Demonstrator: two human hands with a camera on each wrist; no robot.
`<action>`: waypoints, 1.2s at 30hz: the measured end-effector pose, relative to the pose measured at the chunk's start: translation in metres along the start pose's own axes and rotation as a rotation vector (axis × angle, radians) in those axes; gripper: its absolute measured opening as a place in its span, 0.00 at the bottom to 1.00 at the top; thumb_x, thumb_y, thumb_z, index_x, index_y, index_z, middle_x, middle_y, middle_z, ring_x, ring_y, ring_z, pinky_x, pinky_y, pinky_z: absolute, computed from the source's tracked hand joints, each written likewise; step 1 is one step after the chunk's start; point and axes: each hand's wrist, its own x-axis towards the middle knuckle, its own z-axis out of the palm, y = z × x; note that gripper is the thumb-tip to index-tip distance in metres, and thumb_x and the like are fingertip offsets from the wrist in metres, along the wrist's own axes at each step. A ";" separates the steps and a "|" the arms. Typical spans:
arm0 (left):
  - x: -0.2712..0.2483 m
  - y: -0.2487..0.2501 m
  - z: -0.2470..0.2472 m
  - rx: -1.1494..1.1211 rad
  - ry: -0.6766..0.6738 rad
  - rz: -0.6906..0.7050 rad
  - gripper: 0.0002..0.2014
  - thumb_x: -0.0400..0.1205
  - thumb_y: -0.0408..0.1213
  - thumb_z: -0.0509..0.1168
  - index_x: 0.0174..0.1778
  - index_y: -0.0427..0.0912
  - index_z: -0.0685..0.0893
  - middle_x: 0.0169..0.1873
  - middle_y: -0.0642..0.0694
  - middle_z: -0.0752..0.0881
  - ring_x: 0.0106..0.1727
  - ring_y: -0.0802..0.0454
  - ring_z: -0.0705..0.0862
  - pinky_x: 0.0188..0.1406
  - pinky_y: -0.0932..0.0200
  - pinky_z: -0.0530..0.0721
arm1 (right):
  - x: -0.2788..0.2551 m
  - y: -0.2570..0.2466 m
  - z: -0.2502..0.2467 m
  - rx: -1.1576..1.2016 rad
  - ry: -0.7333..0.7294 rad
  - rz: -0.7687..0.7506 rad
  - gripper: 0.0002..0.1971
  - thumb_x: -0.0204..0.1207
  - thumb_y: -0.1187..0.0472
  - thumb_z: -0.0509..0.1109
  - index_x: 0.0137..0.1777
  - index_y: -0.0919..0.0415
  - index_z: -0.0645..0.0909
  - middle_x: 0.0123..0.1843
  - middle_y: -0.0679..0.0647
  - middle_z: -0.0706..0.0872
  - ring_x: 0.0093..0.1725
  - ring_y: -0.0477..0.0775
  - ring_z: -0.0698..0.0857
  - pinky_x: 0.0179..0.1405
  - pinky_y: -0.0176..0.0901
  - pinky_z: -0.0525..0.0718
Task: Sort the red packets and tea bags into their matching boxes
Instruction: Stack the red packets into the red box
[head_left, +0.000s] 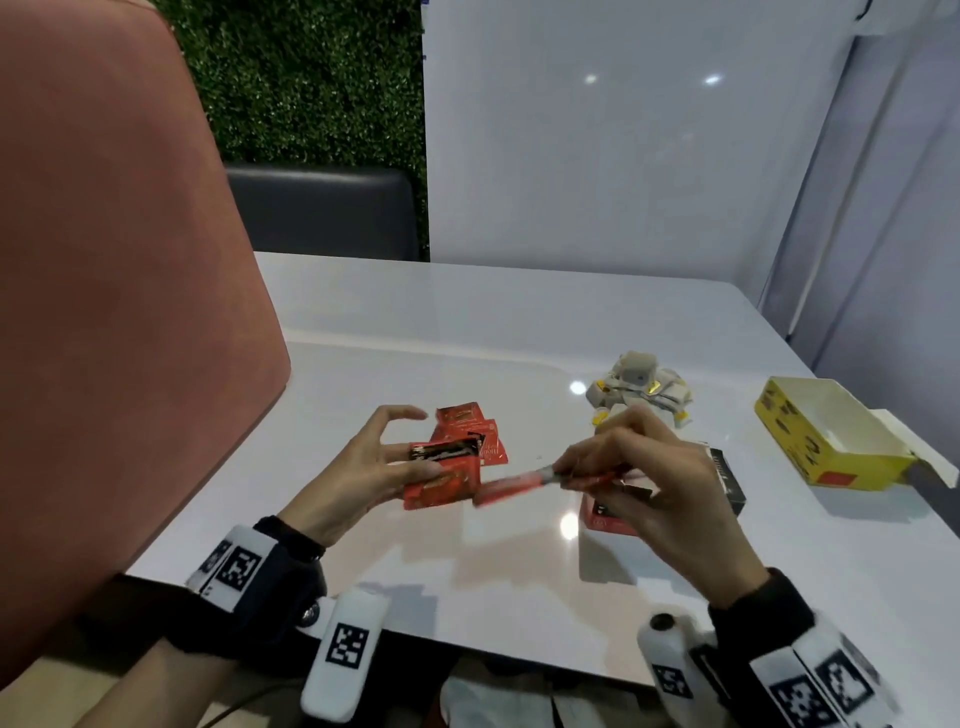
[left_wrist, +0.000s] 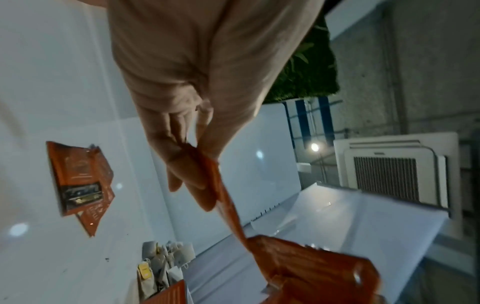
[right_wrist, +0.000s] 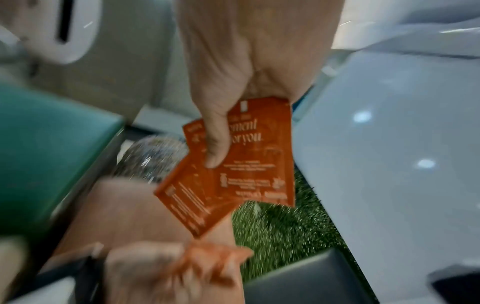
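Note:
My left hand pinches one red packet between thumb and fingers above the white table. My right hand grips a fanned stack of red packets, thumb pressed on top; in the head view the stack shows edge-on, nearly touching the left packet. Several more red packets lie behind the left hand. Tea bags sit piled at the back. A red and black box lies under the right hand. An open yellow box stands at the right.
A pink chair back fills the left side, close to the table's left edge. A dark seat stands behind the table, and a white wall panel lies beyond it. The table's front edge runs just ahead of my wrists.

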 end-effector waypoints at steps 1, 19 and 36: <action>0.001 0.004 0.002 0.050 -0.048 -0.005 0.27 0.67 0.38 0.74 0.61 0.47 0.76 0.48 0.38 0.90 0.45 0.47 0.90 0.40 0.65 0.84 | -0.001 0.001 -0.002 -0.078 -0.073 -0.085 0.06 0.65 0.69 0.79 0.35 0.68 0.84 0.43 0.47 0.89 0.44 0.47 0.82 0.39 0.31 0.82; 0.005 0.015 0.014 0.135 -0.165 -0.015 0.20 0.78 0.31 0.68 0.64 0.54 0.78 0.50 0.40 0.89 0.49 0.46 0.89 0.47 0.56 0.86 | 0.004 0.021 -0.016 0.041 0.172 0.413 0.09 0.65 0.52 0.76 0.41 0.56 0.83 0.42 0.51 0.90 0.44 0.52 0.89 0.46 0.55 0.87; 0.004 0.010 0.052 -0.129 -0.142 -0.087 0.27 0.80 0.53 0.57 0.64 0.35 0.82 0.54 0.29 0.86 0.56 0.33 0.85 0.58 0.35 0.83 | 0.006 0.011 0.024 -0.339 -0.021 -0.332 0.02 0.76 0.60 0.69 0.47 0.54 0.79 0.53 0.49 0.90 0.54 0.48 0.84 0.44 0.46 0.82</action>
